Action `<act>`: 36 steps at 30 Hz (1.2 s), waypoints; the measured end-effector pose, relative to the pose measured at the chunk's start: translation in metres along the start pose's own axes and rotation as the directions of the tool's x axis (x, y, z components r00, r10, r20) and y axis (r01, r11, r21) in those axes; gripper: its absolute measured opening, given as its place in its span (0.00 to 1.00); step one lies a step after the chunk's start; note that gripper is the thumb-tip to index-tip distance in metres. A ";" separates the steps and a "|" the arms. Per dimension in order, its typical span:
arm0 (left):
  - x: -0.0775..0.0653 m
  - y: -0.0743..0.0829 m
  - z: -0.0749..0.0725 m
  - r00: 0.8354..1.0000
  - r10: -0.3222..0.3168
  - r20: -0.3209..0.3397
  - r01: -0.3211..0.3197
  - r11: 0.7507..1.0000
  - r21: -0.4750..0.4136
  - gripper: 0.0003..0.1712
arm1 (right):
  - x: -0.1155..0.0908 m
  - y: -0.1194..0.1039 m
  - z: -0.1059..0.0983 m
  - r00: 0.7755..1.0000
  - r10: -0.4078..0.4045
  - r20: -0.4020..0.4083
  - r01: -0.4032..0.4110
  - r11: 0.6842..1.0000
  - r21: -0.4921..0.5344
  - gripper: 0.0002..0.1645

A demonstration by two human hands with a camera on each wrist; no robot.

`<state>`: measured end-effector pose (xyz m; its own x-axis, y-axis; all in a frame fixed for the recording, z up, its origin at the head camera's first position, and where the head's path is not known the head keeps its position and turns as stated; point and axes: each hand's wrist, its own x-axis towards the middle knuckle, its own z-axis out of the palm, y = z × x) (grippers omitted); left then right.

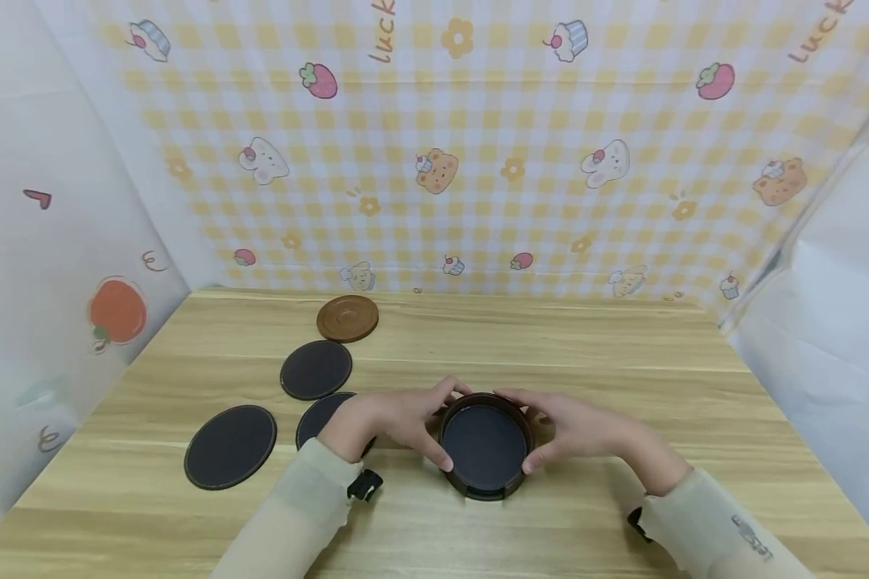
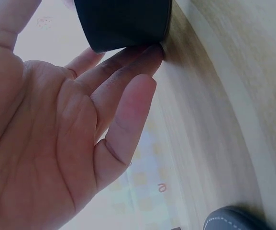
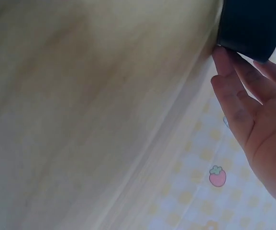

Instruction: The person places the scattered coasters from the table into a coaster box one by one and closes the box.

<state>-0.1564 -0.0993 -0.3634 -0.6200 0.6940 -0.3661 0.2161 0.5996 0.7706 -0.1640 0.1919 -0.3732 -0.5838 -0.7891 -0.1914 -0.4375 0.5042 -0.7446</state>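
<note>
A round, dark coaster holder [image 1: 514, 484] stands on the wooden table in front of me, with a black round coaster [image 1: 483, 447] lying inside its rim. My left hand [image 1: 409, 416] grips its left side, thumb at the near edge and fingers round the far side. From the right, my right hand [image 1: 579, 425] holds it the same way. In the left wrist view, fingertips touch the bottom of the holder's dark wall [image 2: 126, 24]. The right wrist view also has fingertips at the lower edge of the holder [image 3: 255, 26]. How many coasters are inside is hidden.
To the left lie black round coasters: one nearest the left edge [image 1: 232, 447], one farther back [image 1: 316, 370], and one partly covered by my left wrist [image 1: 322, 416]. A brown wooden disc [image 1: 348, 318] lies behind them. Patterned cloth [image 1: 478, 201] walls the back and sides.
</note>
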 end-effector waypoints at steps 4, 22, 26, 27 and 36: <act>0.001 0.000 0.000 1.000 0.016 -0.006 -0.016 0.999 0.029 0.52 | 0.001 0.001 0.000 1.000 0.015 0.008 -0.015 1.000 0.007 0.60; -0.047 -0.017 -0.015 0.986 0.013 -0.167 0.018 0.983 0.181 0.41 | 0.000 0.001 0.000 0.999 0.039 0.014 -0.039 0.999 0.026 0.62; -0.066 -0.028 -0.022 0.975 0.040 -0.218 0.019 0.965 0.262 0.38 | 0.000 0.001 0.001 1.000 0.023 0.009 -0.023 1.000 0.003 0.61; -0.071 -0.032 -0.023 0.972 0.046 -0.229 0.022 0.958 0.285 0.37 | 0.000 0.000 0.001 1.000 0.019 0.010 -0.019 1.000 -0.003 0.61; -0.107 -0.055 -0.034 0.939 0.040 -0.341 0.096 0.923 0.372 0.34 | -0.004 -0.001 0.000 1.000 0.012 -0.002 -0.012 0.998 -0.060 0.66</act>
<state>-0.1270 -0.2201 -0.3486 -0.8310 0.5396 -0.1351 0.4204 0.7683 0.4826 -0.1617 0.1945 -0.3715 -0.5906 -0.7822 -0.1985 -0.4710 0.5338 -0.7023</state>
